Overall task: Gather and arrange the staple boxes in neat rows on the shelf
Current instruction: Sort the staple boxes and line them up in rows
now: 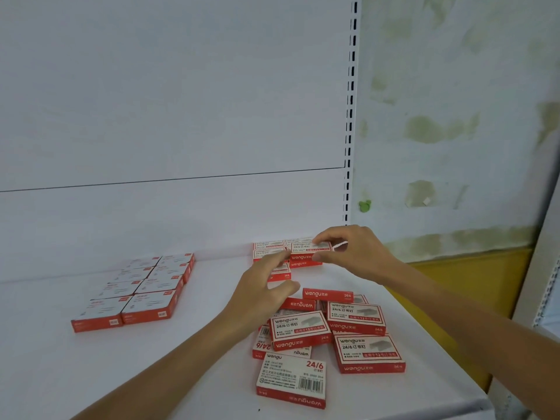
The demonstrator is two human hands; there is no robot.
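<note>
- Staple box (309, 247): stiff cardboard, likely dense, pinched by fingers of right hand (357, 253) atop stack (269, 246) just below slotted upright (350, 147).
- Left hand (260, 294): fingers loosely spread, touching stack.
- Best gripped across long edges.

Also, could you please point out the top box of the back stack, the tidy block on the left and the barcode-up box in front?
top box of the back stack (303, 247): head view, white top face.
tidy block (157, 284): head view, a middle box's top.
barcode-up box (291, 375): head view, label centre.
</note>
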